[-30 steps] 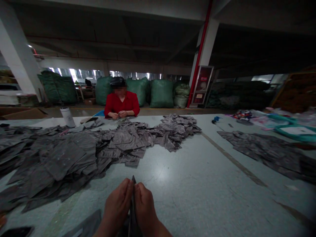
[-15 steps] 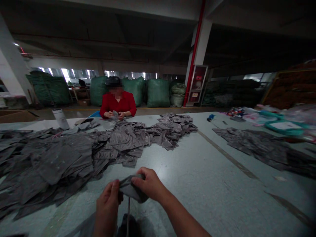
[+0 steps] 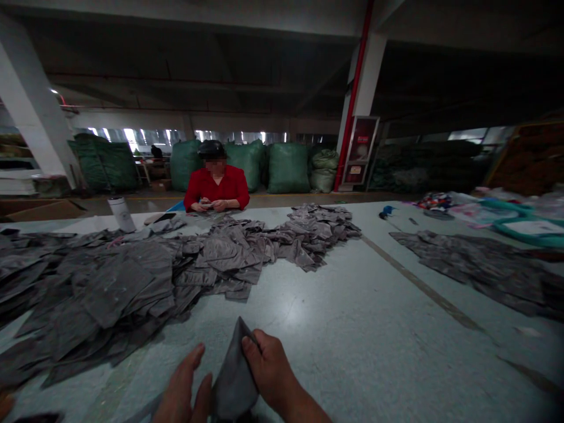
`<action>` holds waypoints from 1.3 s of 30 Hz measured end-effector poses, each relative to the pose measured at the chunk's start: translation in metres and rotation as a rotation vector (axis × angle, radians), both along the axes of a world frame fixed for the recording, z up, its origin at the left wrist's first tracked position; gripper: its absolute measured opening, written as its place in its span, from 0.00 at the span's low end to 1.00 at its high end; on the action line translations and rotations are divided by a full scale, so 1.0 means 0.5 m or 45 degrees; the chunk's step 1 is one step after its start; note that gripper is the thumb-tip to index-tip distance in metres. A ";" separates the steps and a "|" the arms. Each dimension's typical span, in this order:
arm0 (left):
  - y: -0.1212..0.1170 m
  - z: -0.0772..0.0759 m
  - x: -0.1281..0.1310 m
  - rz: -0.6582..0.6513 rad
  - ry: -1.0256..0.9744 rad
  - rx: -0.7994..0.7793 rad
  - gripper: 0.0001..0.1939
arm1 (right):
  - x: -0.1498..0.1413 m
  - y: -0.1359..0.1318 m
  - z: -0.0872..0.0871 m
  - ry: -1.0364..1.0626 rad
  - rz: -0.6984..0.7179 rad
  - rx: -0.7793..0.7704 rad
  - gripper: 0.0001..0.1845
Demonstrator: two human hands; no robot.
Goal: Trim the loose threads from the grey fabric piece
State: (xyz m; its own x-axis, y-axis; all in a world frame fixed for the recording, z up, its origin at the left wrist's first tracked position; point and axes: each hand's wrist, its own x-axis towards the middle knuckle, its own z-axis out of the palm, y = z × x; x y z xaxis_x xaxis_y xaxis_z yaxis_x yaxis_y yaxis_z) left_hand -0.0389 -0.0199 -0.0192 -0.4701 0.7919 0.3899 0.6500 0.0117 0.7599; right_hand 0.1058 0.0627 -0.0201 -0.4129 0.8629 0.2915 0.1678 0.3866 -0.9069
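Observation:
My right hand (image 3: 273, 373) pinches the upper right edge of a grey fabric piece (image 3: 235, 376), thumb on the near side. The piece stands up to a point and hangs down toward the near table edge. To its left is my left hand (image 3: 183, 390), thumb and fingers apart, with nothing in its grip; whether it brushes the cloth low down I cannot tell. Beyond both hands, a large heap of similar grey fabric pieces (image 3: 123, 282) spreads across the left and middle of the table (image 3: 335, 317).
Across the table sits a person in red (image 3: 217, 187), hands together over something small. A white bottle (image 3: 122, 215) stands behind the heap. More grey cloth (image 3: 480, 264) lies at right, near teal-rimmed items (image 3: 529, 229). Green sacks (image 3: 288, 167) line the back.
My left hand has let go of the fabric and opened. The right hand has moved slightly down, and the piece now stands upright. The thin metal rod below it is no longer visible.

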 end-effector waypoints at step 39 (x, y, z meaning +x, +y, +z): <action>0.103 0.038 0.067 -0.242 -0.950 -0.046 0.24 | -0.054 -0.023 -0.029 0.168 -0.309 0.066 0.23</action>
State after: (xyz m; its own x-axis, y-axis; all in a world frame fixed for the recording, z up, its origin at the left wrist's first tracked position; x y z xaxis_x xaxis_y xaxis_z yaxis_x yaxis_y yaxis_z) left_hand -0.0053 0.0315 -0.0001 -0.4532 0.8914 -0.0042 -0.0409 -0.0161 0.9990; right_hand 0.0788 0.0512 -0.0347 -0.1511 0.9144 0.3755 0.1428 0.3960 -0.9071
